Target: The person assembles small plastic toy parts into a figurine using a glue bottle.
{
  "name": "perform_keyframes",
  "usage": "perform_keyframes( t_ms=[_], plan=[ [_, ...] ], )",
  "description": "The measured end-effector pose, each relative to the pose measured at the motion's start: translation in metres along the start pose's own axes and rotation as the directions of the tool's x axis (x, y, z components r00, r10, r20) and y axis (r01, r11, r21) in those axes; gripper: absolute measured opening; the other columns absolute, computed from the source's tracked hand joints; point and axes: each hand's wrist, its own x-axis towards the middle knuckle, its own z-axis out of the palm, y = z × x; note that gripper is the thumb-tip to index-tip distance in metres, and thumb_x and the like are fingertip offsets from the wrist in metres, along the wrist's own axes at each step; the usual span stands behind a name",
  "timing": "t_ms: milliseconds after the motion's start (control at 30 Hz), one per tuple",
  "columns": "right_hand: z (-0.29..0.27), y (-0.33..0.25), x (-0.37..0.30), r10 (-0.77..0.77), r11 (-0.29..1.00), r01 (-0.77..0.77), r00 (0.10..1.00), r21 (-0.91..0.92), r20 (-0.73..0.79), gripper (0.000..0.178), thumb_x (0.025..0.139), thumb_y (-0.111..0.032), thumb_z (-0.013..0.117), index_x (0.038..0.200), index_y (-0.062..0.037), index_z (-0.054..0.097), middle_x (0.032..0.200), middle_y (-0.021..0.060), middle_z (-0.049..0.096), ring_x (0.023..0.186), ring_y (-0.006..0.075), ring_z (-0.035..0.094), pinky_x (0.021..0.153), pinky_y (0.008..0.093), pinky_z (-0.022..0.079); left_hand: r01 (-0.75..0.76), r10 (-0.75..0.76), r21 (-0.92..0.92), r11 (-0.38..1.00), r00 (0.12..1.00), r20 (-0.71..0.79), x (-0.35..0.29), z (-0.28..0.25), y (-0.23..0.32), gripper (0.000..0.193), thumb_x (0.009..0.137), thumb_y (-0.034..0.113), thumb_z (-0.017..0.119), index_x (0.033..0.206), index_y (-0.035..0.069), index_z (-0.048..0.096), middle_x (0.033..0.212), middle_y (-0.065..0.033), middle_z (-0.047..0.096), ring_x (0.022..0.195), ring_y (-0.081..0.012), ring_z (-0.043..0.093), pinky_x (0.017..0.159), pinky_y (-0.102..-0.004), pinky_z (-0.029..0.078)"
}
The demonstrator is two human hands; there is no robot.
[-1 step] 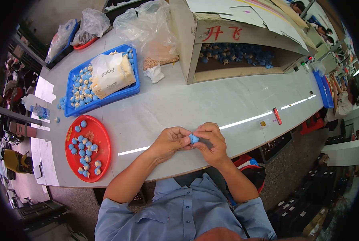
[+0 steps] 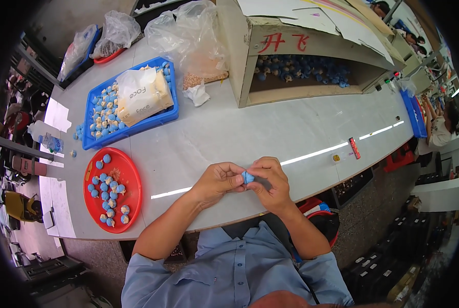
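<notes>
Pinching a small blue piece [image 2: 247,177] between them, the left hand [image 2: 218,183] and right hand [image 2: 270,182] meet above the near edge of the pale surface [image 2: 229,136], each grip closed narrowly on it. A red tray [image 2: 129,203] of similar blue pieces lies to the left, and a blue crate [image 2: 160,119] sits farther off.

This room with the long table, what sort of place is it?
Probably a small workshop for hand assembly: a red tray and blue crate of small blue pieces, a wooden box holding more, and another worker nearby.
</notes>
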Motion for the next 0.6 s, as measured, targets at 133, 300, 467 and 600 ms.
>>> perform_keyframes(
  t_ms=[133,300,467,600],
  plan=[
    [0.0004,0.0012,-0.0009,-0.001,1.000,0.001,1.000,-0.011,-0.001,0.030,0.073,-0.007,0.077,0.101,-0.0031,0.067,0.101,0.0104,0.059,0.097,0.0281,0.056,0.082,0.0356,0.047,-0.006,0.006,0.001,1.000,1.000,0.000,0.0002,-0.0008,-0.0008,0.022,0.090,0.009,0.068,0.107,-0.003,0.062,0.102,-0.0114,0.067,0.090,-0.0164,0.066,0.082,-0.0279,0.057],
    [0.0010,0.0019,-0.0014,-0.005,1.000,0.005,1.000,-0.014,0.001,0.030,0.072,-0.006,0.078,0.100,-0.0037,0.068,0.101,0.0098,0.059,0.096,0.0278,0.056,0.080,0.0356,0.048,-0.010,0.011,0.028,1.000,1.000,-0.017,0.0009,-0.0016,-0.0028,0.022,0.089,0.009,0.068,0.106,-0.003,0.062,0.102,-0.0117,0.067,0.090,-0.0166,0.066,0.082,-0.0278,0.056],
    [0.0023,0.0021,-0.0011,-0.016,1.000,0.016,1.000,0.013,-0.003,0.029,0.071,-0.003,0.078,0.098,-0.0030,0.068,0.098,0.0093,0.060,0.093,0.0267,0.057,0.078,0.0347,0.048,-0.033,0.034,0.040,0.999,0.999,-0.020,-0.0003,-0.0016,-0.0039,0.021,0.089,0.009,0.069,0.104,-0.004,0.064,0.102,-0.0127,0.067,0.090,-0.0164,0.066,0.081,-0.0277,0.056],
    [0.0046,0.0041,-0.0031,-0.041,0.999,0.042,0.999,0.029,-0.016,0.029,0.071,-0.002,0.078,0.098,-0.0020,0.068,0.097,0.0093,0.060,0.092,0.0263,0.057,0.077,0.0340,0.048,-0.081,0.084,0.090,0.993,0.996,-0.023,0.0009,-0.0009,-0.0087,0.021,0.089,0.010,0.069,0.103,-0.004,0.065,0.100,-0.0127,0.067,0.087,-0.0169,0.066,0.080,-0.0298,0.056]
  ],
)
